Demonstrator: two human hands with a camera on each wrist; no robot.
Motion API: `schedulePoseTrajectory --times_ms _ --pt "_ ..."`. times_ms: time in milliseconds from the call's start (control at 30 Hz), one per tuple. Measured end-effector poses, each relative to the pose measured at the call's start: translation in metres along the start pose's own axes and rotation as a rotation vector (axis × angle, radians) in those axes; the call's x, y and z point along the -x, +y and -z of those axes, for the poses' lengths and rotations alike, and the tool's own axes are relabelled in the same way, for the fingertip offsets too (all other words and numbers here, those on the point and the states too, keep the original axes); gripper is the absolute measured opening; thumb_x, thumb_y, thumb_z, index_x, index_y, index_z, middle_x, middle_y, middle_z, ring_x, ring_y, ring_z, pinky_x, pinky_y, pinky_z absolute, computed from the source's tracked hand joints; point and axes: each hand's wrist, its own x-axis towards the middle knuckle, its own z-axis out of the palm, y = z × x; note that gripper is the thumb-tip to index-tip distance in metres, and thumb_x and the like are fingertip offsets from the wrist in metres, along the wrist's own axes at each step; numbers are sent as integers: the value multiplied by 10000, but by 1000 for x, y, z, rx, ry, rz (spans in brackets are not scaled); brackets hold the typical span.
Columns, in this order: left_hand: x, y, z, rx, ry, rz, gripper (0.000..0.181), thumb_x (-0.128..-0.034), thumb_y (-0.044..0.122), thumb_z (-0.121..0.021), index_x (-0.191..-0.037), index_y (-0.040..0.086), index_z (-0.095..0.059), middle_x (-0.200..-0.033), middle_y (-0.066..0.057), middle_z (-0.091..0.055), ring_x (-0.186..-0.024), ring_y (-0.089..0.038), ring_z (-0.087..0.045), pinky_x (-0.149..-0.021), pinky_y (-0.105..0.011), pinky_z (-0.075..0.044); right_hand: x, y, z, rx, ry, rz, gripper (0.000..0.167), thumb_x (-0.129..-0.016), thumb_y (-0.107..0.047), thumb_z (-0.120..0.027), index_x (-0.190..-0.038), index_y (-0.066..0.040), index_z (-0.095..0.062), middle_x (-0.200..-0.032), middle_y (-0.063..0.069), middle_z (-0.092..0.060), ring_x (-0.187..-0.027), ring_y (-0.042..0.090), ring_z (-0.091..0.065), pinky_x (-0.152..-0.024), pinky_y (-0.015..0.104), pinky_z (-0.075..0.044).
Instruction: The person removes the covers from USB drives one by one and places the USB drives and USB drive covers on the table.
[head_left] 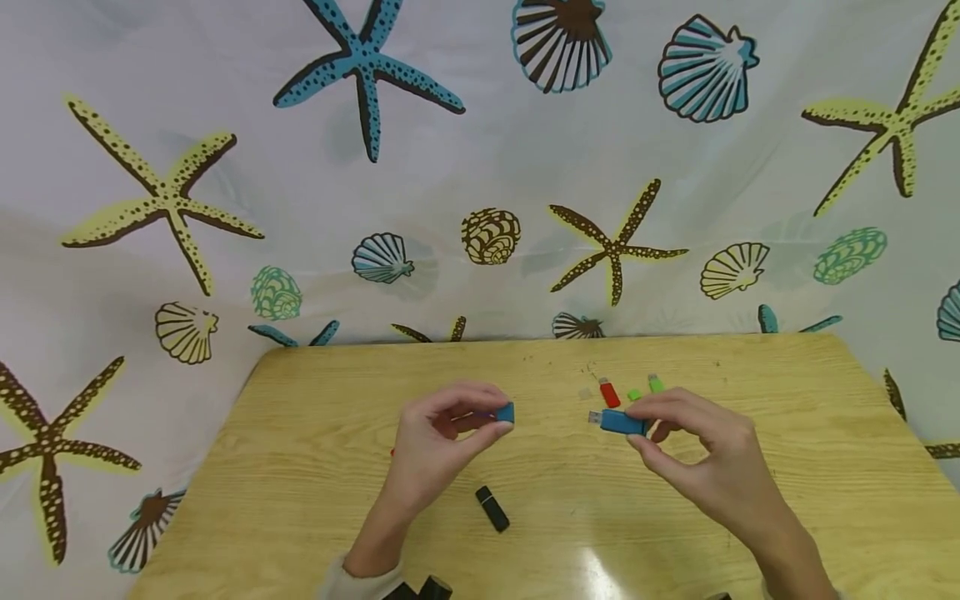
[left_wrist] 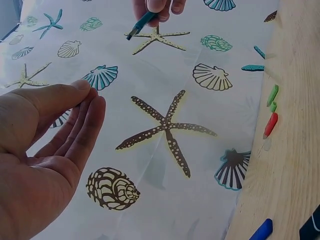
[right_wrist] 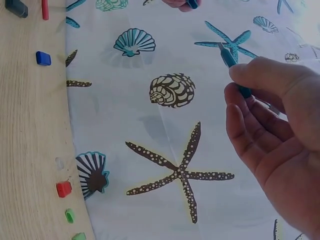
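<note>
My left hand pinches a small blue cap between thumb and fingertips. In the left wrist view the fingers of that hand hide the cap. A blue USB stick is pinched by my right hand, its metal plug bare and pointing left toward the cap. The plug and cap are apart, with a gap between the hands. In the right wrist view the stick slants up and left out of my right hand.
Behind the right hand lie a red USB stick, a green USB stick, a green cap and a clear piece. A black USB stick lies nearer. Another blue piece rests on the wooden table. A patterned cloth hangs behind.
</note>
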Motion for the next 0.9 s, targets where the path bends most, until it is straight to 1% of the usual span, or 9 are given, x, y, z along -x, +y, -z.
schedulePoseTrajectory --times_ms 133,267,433,533,700,800,900 --pt "-1 0 -1 3 7 10 201 -859 -135 -752 -1050 -77 -730 -1092 -234 -686 -941 -203 -731 -815 -383 -630 0 1 -1 16 0 -51 406 -761 161 -817 -1084 -78 -761 -1060 37 -720 -757 94 -643 -754 173 -574" --pt "-1 0 -1 -2 13 26 209 -858 -139 -749 -1056 -75 -731 -1093 -236 -683 -933 -197 -730 -785 -366 -636 1 2 -2 39 39 -77 380 -761 152 -827 -1054 -84 -770 -1049 23 -709 -741 88 -652 -744 169 -578" --pt "-1 -1 0 2 12 40 207 -858 -134 -753 -1055 -75 -731 -1097 -235 -681 -937 -202 -729 -785 -369 -637 1 8 -6 54 92 -101 346 -766 129 -840 -1035 -80 -776 -1013 7 -724 -745 87 -667 -721 169 -584" --pt "-1 -2 0 1 17 48 204 -855 -133 -757 -1049 -73 -733 -1095 -230 -683 -929 -203 -731 -781 -371 -637 2 14 -11 27 110 -134 330 -776 142 -824 -1036 -53 -769 -1019 26 -729 -790 108 -692 -715 188 -600" --pt "0 -2 0 -7 22 60 197 -854 -125 -762 -1040 -66 -736 -1094 -218 -690 -922 -203 -733 -774 -372 -638 5 22 -20 -46 116 -174 350 -768 222 -770 -1047 11 -756 -1036 101 -723 -873 153 -722 -728 241 -620" --pt "-1 -3 0 -12 22 59 194 -853 -125 -764 -1036 -65 -737 -1093 -217 -693 -919 -200 -734 -770 -368 -638 6 25 -25 -57 114 -207 352 -770 229 -761 -1049 14 -761 -1037 103 -719 -895 155 -724 -733 259 -620" --pt "-1 -5 0 -17 24 50 196 -848 -134 -763 -1031 -67 -737 -1090 -220 -695 -921 -194 -735 -773 -364 -637 7 28 -30 -40 98 -234 345 -777 223 -757 -1048 10 -762 -1043 89 -717 -905 175 -720 -729 255 -619"
